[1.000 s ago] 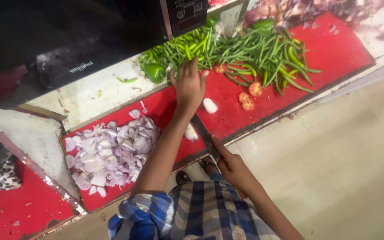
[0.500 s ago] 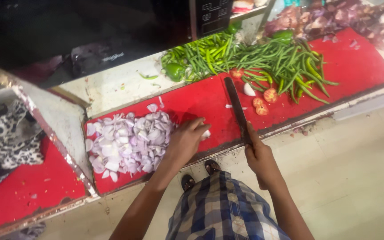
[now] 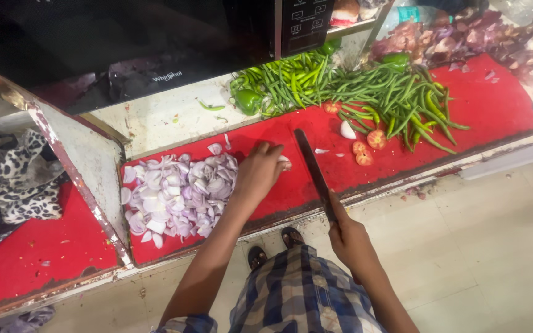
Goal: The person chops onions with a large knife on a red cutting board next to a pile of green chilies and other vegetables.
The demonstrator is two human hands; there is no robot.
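- Nearest the camera, a blue checked shirt (image 3: pixel 303 296) fills the lower middle; below the table edge two sandalled feet (image 3: pixel 272 246) show in part, the rest hidden by the shirt.
- The right hand (image 3: pixel 350 237) is clenched round the handle of a long dark knife (image 3: pixel 313 169); the handle itself is covered by the fingers, and only the blade shows, lying flat over the red table (image 3: pixel 495 111) and pointing away from the person.
- The left hand (image 3: pixel 257 176) rests palm down on the table just left of the blade, fingers curled over a pale onion piece (image 3: pixel 285 163); only a sliver of it peeks out, so I cannot tell how firmly it is held.
- Touching that hand's left side lies a heap of sliced onion (image 3: pixel 177 194).
- Right of the blade lie a white onion piece (image 3: pixel 347 130) and small reddish tomato pieces (image 3: pixel 368 145), hard to make out.
- Further back, a pile of green chillies (image 3: pixel 365 92), with a green pepper (image 3: pixel 248 100) at its left end.
- At the far right corner, purple onion peels (image 3: pixel 464 37), partly cut off by the frame.
- Furthest, a black microwave oven (image 3: pixel 124 37), its top cut off.
- At the left, a spotted cloth (image 3: pixel 16 176) lies behind a metal panel (image 3: pixel 87 166).
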